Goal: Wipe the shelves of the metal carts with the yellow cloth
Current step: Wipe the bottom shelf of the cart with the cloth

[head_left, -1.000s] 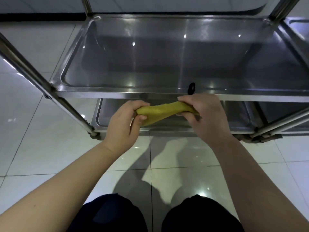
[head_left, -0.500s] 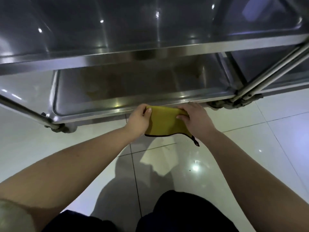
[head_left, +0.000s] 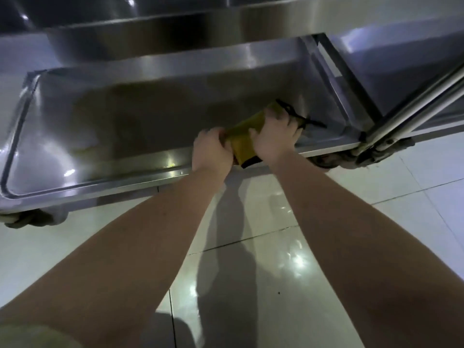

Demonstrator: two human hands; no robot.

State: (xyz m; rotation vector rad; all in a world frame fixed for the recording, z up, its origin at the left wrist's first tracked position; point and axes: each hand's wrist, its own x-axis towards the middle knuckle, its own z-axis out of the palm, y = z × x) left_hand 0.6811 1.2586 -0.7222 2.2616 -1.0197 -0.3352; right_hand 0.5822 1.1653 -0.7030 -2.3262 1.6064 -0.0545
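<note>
My left hand point(head_left: 211, 151) and right hand point(head_left: 275, 138) both clenched on the yellow cloth point(head_left: 244, 141), over the bottom shelf point(head_left: 100, 126) (blurred), front rim, white tiled floor point(head_left: 276, 247) below.

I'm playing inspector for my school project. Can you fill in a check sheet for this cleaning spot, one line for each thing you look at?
Surface: bottom shelf of a metal cart, shiny, with a dull brownish patch in the middle.
Job's things: yellow cloth, bunched, over the shelf's front right part; its black loop sticks out.
Clutter: nothing seen.
Hands: left hand and right hand both grip the cloth.
Cables: nothing seen.
Surroundings: glossy tiled floor, cart wheels, a second cart close on the right.
</note>
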